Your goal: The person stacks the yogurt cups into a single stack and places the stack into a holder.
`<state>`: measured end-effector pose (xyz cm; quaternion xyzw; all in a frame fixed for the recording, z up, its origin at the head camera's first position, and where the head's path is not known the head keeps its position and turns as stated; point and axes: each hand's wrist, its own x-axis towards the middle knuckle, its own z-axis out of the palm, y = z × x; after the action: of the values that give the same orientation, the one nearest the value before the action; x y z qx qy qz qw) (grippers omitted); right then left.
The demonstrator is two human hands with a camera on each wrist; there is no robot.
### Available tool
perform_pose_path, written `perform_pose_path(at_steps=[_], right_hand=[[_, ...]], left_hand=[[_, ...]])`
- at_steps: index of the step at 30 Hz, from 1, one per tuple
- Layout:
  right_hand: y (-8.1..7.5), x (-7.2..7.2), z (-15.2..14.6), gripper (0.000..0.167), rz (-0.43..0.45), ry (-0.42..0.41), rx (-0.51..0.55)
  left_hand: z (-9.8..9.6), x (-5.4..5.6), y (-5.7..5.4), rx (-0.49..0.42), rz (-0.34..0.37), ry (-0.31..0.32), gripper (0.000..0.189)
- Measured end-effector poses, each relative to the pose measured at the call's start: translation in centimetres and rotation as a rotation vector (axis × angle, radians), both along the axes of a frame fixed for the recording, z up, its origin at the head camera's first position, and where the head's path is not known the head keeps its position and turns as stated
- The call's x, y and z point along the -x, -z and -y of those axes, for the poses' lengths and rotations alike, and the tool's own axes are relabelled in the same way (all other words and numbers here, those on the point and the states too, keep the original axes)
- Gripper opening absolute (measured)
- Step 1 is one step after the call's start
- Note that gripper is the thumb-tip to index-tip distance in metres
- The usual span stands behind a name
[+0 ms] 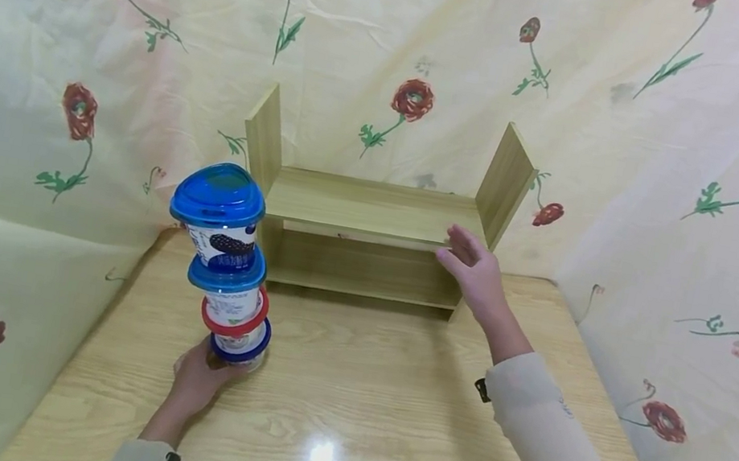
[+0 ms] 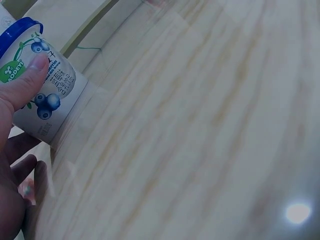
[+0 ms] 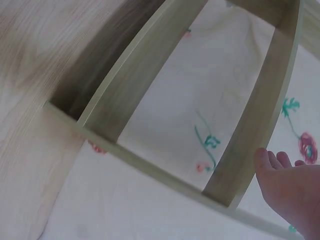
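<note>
My left hand (image 1: 197,385) grips the lowest yogurt cup (image 2: 62,82) of a leaning stack. In the left wrist view its white side shows blueberries under a dark blue lid, and my thumb (image 2: 31,80) lies across the label. Above it, in the head view, rise a red-rimmed cup (image 1: 237,308), a cup with a blue lid (image 1: 227,272) and a top cup with a domed blue lid (image 1: 219,197). My right hand (image 1: 477,277) holds nothing, its fingers extended by the upper board of the wooden shelf (image 1: 373,207). Whether its fingertips touch the board, I cannot tell.
The two-level shelf stands at the back of a wooden table (image 1: 343,389), with upright side panels (image 1: 506,180) left and right. Flower-printed cloth (image 1: 344,30) hangs behind and on both sides. The stack is just left of the shelf's left side.
</note>
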<state>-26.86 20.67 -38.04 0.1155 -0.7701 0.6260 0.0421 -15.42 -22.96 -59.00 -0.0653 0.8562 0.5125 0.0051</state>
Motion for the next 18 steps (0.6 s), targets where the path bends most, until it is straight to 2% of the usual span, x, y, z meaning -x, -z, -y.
perform_pose_path(at_steps=[7,13,18], right_hand=[[-0.1,-0.3,-2.2,0.059,-0.104,0.126,0.051],[-0.1,-0.4,-3.7,0.054,-0.131,0.191,0.041],[-0.1,-0.5,-4.4,0.047,-0.16,0.28,0.077]], left_hand=[[0.0,0.0,0.0,-0.001,0.004,0.005,0.098],[0.0,0.0,-0.1,0.005,-0.003,0.004,0.097],[0.0,0.0,-0.1,0.01,-0.006,0.009,0.096]])
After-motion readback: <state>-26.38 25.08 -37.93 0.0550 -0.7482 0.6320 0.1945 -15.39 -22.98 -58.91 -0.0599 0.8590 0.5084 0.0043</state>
